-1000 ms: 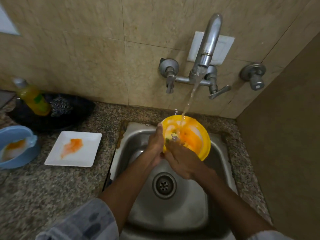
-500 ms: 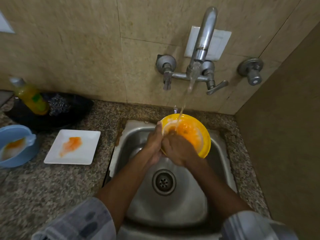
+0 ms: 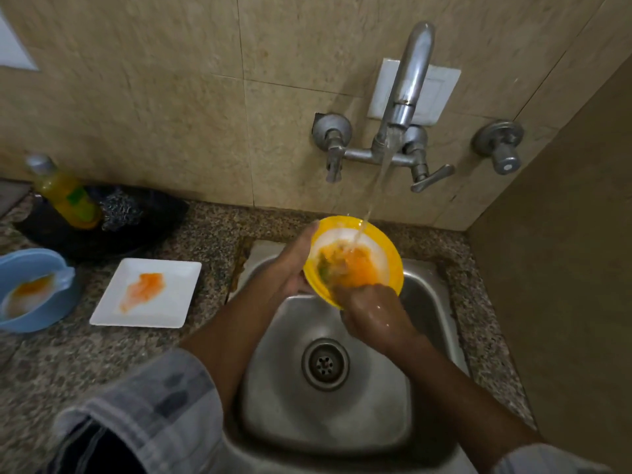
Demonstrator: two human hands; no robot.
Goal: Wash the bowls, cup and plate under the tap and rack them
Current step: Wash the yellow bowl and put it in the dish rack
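right, count it up: one yellow bowl (image 3: pixel 371 248) under the tap (image 3: pixel 407 94), one blue bowl (image 3: pixel 32 290) at nine o'clock on the counter (image 3: pixel 219 230), one white square plate (image 3: pixel 147 292) beside it. left hand (image 3: pixel 294 265) clamps the yellow bowl's rim over the sink (image 3: pixel 424 302), tilted toward the person. right hand (image 3: pixel 372 313), fingers curled, grips a blurred scrubber (image 3: pixel 326 268) inside the bowl. since half a second ago that hand has slid down to six o'clock, baring more bowl.

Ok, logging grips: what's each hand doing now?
Left hand: grips the yellow bowl by its rim.
Right hand: scrubs inside the bowl; fingers blurred, cannot tell.
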